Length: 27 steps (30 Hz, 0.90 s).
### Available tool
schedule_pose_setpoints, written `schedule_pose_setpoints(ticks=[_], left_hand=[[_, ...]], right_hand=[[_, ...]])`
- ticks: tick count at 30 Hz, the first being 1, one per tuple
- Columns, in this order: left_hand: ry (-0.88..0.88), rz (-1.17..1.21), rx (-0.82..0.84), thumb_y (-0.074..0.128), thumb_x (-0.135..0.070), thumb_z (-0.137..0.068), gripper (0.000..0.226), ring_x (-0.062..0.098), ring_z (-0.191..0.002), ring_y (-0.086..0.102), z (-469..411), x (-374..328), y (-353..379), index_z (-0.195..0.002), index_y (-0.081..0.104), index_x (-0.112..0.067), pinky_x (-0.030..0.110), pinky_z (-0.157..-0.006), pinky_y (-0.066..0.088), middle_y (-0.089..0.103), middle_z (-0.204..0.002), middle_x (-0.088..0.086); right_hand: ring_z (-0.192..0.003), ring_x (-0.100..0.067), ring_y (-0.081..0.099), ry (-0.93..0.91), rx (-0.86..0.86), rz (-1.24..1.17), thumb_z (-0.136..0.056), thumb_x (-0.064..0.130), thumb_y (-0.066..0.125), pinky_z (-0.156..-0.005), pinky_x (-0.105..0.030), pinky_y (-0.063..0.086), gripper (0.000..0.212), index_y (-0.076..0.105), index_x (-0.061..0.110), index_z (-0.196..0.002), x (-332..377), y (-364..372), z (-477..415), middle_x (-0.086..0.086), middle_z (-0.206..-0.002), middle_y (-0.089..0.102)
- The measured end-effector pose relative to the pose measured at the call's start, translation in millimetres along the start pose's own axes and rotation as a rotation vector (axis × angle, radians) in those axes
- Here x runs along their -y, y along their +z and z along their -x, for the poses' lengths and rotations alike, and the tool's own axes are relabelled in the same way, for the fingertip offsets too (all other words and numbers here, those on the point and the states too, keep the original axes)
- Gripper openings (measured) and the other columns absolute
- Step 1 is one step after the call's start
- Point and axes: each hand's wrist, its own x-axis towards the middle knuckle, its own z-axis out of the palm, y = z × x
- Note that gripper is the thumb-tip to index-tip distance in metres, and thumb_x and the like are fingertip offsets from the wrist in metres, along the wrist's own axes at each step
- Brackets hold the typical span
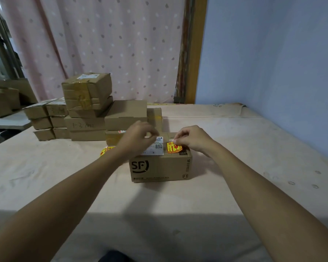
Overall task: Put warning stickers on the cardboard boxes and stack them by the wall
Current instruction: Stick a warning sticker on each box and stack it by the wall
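2 bare hands over 1 SF cardboard box (159, 168), mid-sheet.
Right hand (192, 141) pinching the top edge of 1 red-and-yellow warning sticker (173, 147) on the box top, beside 1 white shipping label (155, 148). Left hand (138, 138) curled above, grip unclear. Over 10 more boxes (87, 114) piled behind left. Pinkish sheet (235, 148), dotted curtain (112, 44), blue wall (273, 63).

SF box (160, 167): brown cardboard, closed, upright, white label on top.
Warning sticker (173, 147): red-yellow, on the SF box's top, right of the label.
Spare stickers (107, 149): just left of the SF box.
Stacked boxes (87, 110): behind-left of the SF box.
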Motion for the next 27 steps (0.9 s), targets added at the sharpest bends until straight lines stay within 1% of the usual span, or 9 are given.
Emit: schedule_pose_setpoints(ticks=[2,4,8,12,15,18,21,24,27], left_hand=[[0.137,-0.058,0.052,0.062,-0.028,-0.097,0.017,0.004,-0.092,0.045,-4.1,-17.7,14.5,-0.106,0.074,-0.021,0.013,-0.07,0.031,0.067,-0.101,-0.009],[0.183,-0.085,0.063,0.064,-0.029,-0.096,0.019,0.008,-0.092,0.046,-5.3,-26.3,27.4,-0.108,0.076,-0.019,0.015,-0.068,0.029,0.069,-0.102,-0.004],[0.095,-0.057,0.05,0.067,-0.029,-0.093,0.02,0.014,-0.094,0.049,-3.2,-26.0,39.8,-0.108,0.075,-0.018,0.03,-0.073,0.038,0.071,-0.101,-0.002],[0.086,-0.065,0.076,0.067,-0.033,-0.093,0.024,0.014,-0.094,0.05,-1.5,-20.5,39.6,-0.108,0.078,-0.016,0.03,-0.074,0.04,0.072,-0.101,-0.001],[0.109,-0.106,0.085,0.066,-0.034,-0.094,0.025,0.015,-0.095,0.048,0.2,-18.4,40.3,-0.109,0.077,-0.018,0.029,-0.075,0.037,0.071,-0.102,-0.002],[0.07,-0.124,0.088,0.065,-0.039,-0.094,0.027,0.015,-0.1,0.045,-0.1,-17.8,42.0,-0.11,0.076,-0.021,0.031,-0.078,0.036,0.067,-0.108,-0.004],[-0.07,-0.132,0.098,0.066,-0.051,-0.091,0.031,0.012,-0.104,0.037,-4.0,-17.8,39.2,-0.112,0.074,-0.03,0.03,-0.076,0.025,0.057,-0.113,-0.008],[-0.104,-0.159,0.1,0.064,-0.056,-0.09,0.033,0.013,-0.1,0.038,-4.5,-17.9,35.9,-0.112,0.075,-0.034,0.031,-0.074,0.026,0.057,-0.106,-0.006],[-0.075,-0.169,0.116,0.062,-0.051,-0.093,0.032,0.014,-0.094,0.041,-1.7,-19.0,34.7,-0.114,0.076,-0.032,0.028,-0.067,0.023,0.057,-0.097,-0.004]], right_hand=[[-0.096,-0.013,0.066,-0.009,-0.014,0.038,-0.089,0.017,0.077,-0.084,-0.028,0.058,0.006,0.078,0.016,-0.095,-0.5,1.3,1.3,0.0,-0.098,0.073],[-0.091,-0.012,0.067,-0.011,-0.028,0.07,-0.088,0.015,0.076,-0.078,-0.024,0.056,0.008,0.079,0.017,-0.094,-1.3,2.0,1.7,0.002,-0.093,0.073],[-0.089,-0.011,0.067,-0.025,-0.053,0.126,-0.084,0.017,0.076,-0.075,-0.024,0.055,0.008,0.079,0.019,-0.091,-5.0,2.7,0.2,0.004,-0.09,0.073],[-0.091,-0.014,0.066,-0.044,-0.075,0.206,-0.085,0.024,0.077,-0.078,-0.031,0.056,0.007,0.077,0.022,-0.092,-6.0,7.8,-0.7,0.005,-0.092,0.071],[-0.097,-0.017,0.062,-0.071,-0.1,0.395,-0.085,0.037,0.074,-0.084,-0.039,0.056,0.012,0.071,0.027,-0.093,-7.3,8.1,-0.4,0.005,-0.104,0.066],[-0.106,-0.019,0.053,-0.024,-0.054,0.505,-0.087,0.047,0.071,-0.091,-0.041,0.051,0.029,0.062,0.025,-0.104,-11.3,2.9,-2.5,0.0,-0.116,0.052],[-0.12,-0.024,0.05,0.063,-0.085,0.403,-0.094,0.04,0.062,-0.098,-0.043,0.049,0.037,0.055,0.02,-0.124,-9.0,6.8,-6.1,-0.005,-0.132,0.047],[-0.131,-0.03,0.044,0.089,-0.16,0.449,-0.101,0.037,0.048,-0.102,-0.045,0.046,0.048,0.043,0.013,-0.142,0.2,26.6,-6.7,-0.011,-0.144,0.041],[-0.137,-0.032,0.039,0.14,-0.107,0.514,-0.106,0.044,0.039,-0.102,-0.047,0.042,0.054,0.034,0.012,-0.148,1.6,43.2,-4.8,-0.012,-0.149,0.033]])
